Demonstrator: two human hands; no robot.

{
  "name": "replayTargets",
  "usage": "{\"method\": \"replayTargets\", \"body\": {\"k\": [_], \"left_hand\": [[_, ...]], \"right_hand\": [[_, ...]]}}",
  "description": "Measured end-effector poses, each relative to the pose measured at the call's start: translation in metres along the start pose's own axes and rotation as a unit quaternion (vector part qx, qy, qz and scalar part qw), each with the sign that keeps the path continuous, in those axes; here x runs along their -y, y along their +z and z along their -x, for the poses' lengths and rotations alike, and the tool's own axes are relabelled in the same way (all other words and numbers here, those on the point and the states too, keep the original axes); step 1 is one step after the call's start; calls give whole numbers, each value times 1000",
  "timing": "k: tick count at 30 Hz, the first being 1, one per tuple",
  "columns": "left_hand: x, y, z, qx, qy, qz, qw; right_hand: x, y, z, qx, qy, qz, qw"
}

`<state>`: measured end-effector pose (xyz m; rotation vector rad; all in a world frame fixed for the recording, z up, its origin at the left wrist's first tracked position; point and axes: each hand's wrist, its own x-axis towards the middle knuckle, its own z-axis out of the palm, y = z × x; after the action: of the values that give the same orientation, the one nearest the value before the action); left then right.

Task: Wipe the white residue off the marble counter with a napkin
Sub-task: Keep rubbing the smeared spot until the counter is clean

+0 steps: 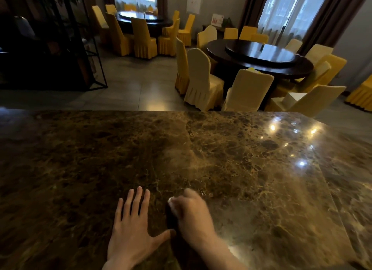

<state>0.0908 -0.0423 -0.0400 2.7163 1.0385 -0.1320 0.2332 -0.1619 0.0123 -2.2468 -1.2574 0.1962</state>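
Observation:
A brown veined marble counter (pixel 241 159) fills the lower half of the head view. My left hand (pixel 132 227) lies flat on it near the front edge, palm down, fingers spread, holding nothing. Right beside it my right hand (pixel 191 213) is blurred by motion and pressed down on the counter. A small bit of white napkin (pixel 171 200) shows at its fingertips; the rest is hidden under the hand. I cannot make out any white residue on the stone near the hands.
Beyond the counter's far edge is a dining room: a dark round table (pixel 261 56) ringed by yellow-covered chairs (pixel 201 82), a second round table (pixel 141 18) farther back, and a black metal shelf (pixel 60 48) at the left. Ceiling lights glare on the counter's right side.

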Motion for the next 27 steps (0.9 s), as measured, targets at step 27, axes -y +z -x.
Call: {"method": "replayTargets", "body": {"k": [27], "left_hand": [[0,5,-1,-40,-8,29,999]], "right_hand": [[-81,-37,4,-126,191,112,967]]}}
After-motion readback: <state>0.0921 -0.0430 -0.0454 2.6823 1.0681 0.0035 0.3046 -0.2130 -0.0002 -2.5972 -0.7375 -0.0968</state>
